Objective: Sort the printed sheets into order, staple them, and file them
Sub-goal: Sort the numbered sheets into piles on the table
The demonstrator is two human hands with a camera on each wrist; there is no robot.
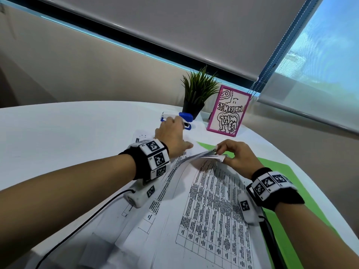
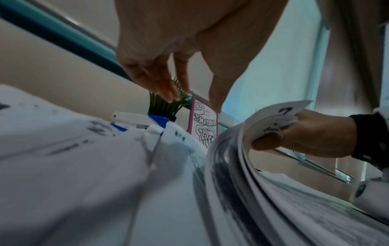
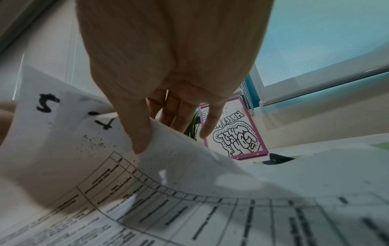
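Printed sheets [image 1: 209, 200] with tables lie spread on the white table [image 1: 68, 136], partly over a green folder [image 1: 272, 166]. My right hand [image 1: 231, 152] pinches the far corners of several sheets [image 3: 147, 183] and lifts them into a curve, thumb [image 3: 139, 133] on top. Handwritten numbers mark those corners [image 2: 273, 116]. My left hand [image 1: 171, 131] reaches over the far edge of the papers, fingers [image 2: 168, 93] straight and holding nothing, just above a blue and white stapler [image 1: 185, 117] [image 2: 130, 118]. The hand hides the stapler's middle.
A potted green plant [image 1: 198, 92] and a pink-framed drawing [image 1: 228, 111] [image 3: 235, 136] stand right behind the stapler. A window with a roller blind runs along the back. A black cable [image 1: 77, 228] trails from my left wrist across the table.
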